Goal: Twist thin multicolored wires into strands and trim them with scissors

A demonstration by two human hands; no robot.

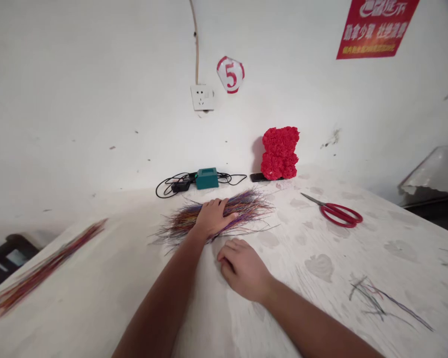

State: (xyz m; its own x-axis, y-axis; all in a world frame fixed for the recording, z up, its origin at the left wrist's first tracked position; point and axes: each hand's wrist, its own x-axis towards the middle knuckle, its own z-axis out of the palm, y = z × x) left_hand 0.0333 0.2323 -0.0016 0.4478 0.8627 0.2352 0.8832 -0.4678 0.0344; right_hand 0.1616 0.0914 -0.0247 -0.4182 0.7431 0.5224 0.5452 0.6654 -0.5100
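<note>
Pressing down on the bundle of coloured strands [246, 206] with my left hand [212, 217]: palm flat on its middle, fingers laid over the top, not closed around it. The bundle lies on the white table [134, 278] towards the far edge, straight ahead of me.

It is gathered into one heap, but both ends splay out ragged and a few strands stick out sideways, so by my reckoning the tidying is only partly done and nothing is squared up or bound yet. Its long axis runs across the table from left to right, the right end angled a little away from me towards the red rose bear [280, 153], the left end fanning back my way. Neither end reads as a head or a tail.

My right hand [242, 266] sits just beside the bundle on the near side, knuckles up, fingers curled under onto the tabletop. Whether it pinches a strand I cannot tell.

Further out, red-handled scissors [339, 214] lie untouched to the right, well apart. A second bundle [45, 271] stretches along the left edge, looking tighter. A few loose strands [381, 298] lie scattered near right. By the wall sit a green box [206, 178] and black cable [168, 188].
</note>
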